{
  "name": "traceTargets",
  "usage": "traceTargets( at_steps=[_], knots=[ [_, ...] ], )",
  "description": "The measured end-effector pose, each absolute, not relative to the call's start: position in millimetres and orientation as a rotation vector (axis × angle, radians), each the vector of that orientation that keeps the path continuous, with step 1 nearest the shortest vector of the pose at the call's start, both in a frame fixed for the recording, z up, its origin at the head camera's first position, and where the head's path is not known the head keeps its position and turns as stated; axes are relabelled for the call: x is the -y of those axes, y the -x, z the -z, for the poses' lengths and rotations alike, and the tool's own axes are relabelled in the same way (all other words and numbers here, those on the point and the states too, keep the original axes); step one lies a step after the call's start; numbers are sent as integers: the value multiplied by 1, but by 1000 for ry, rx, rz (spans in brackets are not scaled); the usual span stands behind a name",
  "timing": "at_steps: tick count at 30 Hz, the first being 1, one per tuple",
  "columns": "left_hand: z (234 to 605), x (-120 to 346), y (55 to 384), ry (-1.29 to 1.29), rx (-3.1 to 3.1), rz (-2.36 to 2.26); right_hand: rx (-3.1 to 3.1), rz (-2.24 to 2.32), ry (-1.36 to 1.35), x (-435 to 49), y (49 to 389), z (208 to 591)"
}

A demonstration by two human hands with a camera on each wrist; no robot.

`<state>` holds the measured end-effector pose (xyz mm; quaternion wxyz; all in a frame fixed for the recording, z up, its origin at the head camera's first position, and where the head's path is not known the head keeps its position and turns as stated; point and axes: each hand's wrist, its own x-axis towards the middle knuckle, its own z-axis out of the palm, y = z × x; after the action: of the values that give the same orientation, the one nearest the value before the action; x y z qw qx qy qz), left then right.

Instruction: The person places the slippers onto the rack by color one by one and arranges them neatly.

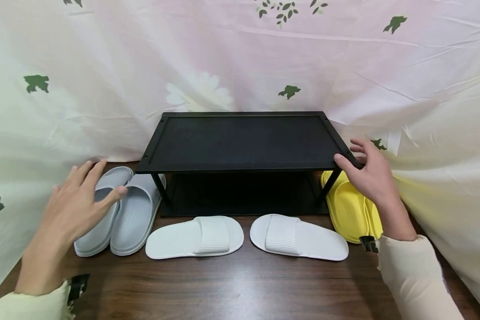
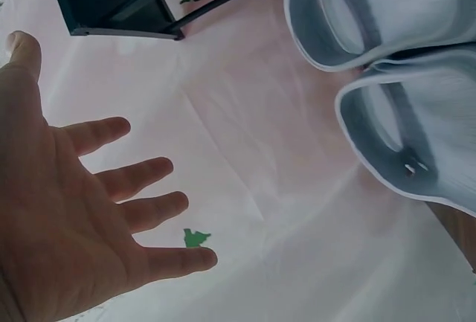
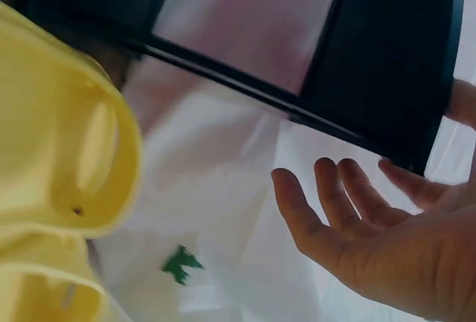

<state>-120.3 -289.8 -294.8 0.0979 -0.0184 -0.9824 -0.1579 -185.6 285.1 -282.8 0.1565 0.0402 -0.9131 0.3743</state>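
Note:
A black two-tier shoe rack (image 1: 240,142) stands in the middle against the cloth backdrop. My right hand (image 1: 370,173) is at its front right corner, thumb over the edge of the top board and the other fingers loosely spread outside it. In the right wrist view, the index fingertip overlaps the rack's corner. My left hand (image 1: 74,202) hovers with spread fingers over a pair of grey slippers (image 1: 132,222) left of the rack; its palm holds nothing. Yellow slippers (image 1: 346,206) lie beside the rack's right legs, below my right hand.
Two white slippers lie sideways in front of the rack, the left one (image 1: 172,240) and the right one (image 1: 320,240) toe to toe. All stand on a brown wood-grain table (image 1: 240,289). A pale cloth (image 1: 116,89) with green leaf prints hangs behind and along both sides.

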Motion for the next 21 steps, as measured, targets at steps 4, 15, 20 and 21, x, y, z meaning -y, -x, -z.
traceTargets(
  at_steps=[4,15,20,21],
  knots=[
    [297,294,121,43,2906,464,2568,-1202,-56,-286,183,292],
    [301,303,126,9,2927,457,2445,-1430,-122,-291,183,306],
    [307,310,128,12,2930,479,2296,-1695,-184,-291,182,311],
    [309,312,128,11,2930,482,2244,-1777,-192,-291,181,313]
  ],
)
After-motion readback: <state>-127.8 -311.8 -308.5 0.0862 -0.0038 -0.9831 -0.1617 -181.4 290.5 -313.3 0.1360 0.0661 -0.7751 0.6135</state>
